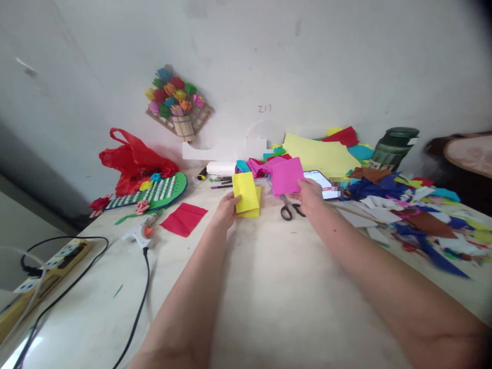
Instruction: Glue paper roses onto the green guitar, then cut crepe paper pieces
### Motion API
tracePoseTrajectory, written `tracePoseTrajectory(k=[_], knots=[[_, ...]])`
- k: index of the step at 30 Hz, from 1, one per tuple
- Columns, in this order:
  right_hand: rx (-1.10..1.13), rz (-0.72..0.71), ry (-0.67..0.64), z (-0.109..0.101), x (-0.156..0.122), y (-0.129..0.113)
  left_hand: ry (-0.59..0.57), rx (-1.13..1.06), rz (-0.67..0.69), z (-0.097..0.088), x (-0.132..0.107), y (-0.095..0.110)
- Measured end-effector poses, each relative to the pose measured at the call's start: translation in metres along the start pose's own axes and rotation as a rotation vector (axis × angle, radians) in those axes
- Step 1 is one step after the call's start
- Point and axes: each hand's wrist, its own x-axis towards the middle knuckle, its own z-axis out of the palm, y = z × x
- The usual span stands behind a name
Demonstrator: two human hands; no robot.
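Note:
My left hand [228, 209] grips yellow paper [245, 193] by its left edge; the paper looks folded or made of two overlapping pieces. A pink paper square [286, 176] is pinched at its lower right corner by my right hand [309, 196]. Both papers are held up over the table, side by side and slightly apart. Just below the pink square lie scissors [286, 212] with black handles, partly behind my right hand. A red paper square [184, 219] rests flat on the table to the left of my left hand.
A hot glue gun [139, 233] with a black cord lies at the left, near a power strip [57, 264]. Behind it are a green craft board [169, 192] and a red plastic bag [132, 164]. At right are a phone [319, 180], a green bottle [394, 148] and heaped paper scraps [426, 225].

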Motion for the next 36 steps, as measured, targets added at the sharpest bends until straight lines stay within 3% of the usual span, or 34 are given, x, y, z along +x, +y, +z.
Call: tracePoseTrajectory(k=[4,9,18,25,28,31,34,36], knots=[[-0.035,0.006,0.042,-0.005,0.009,0.001,0.258,0.039,0.145,-0.013,0.008,-0.003],[-0.045,0.036,0.04,-0.006,0.008,0.002,0.354,0.1,0.26,-0.023,0.016,-0.011],[0.049,-0.006,0.091,0.003,0.014,-0.007,0.312,0.206,0.295,-0.027,0.021,-0.022],[0.073,0.038,0.093,0.052,0.041,-0.029,0.202,0.212,0.261,-0.024,0.019,-0.019],[-0.138,0.004,0.04,0.071,0.059,-0.034,0.153,0.183,0.235,-0.022,0.014,-0.017],[-0.472,-0.155,0.041,0.074,0.068,-0.035,0.101,0.146,0.208,-0.021,0.01,-0.014],[-0.613,-0.406,0.025,0.067,0.054,-0.031,0.031,0.137,0.183,-0.019,0.007,-0.01],[-0.587,-0.385,-0.178,0.062,0.03,-0.022,-0.034,0.131,0.15,-0.015,0.004,-0.007]])
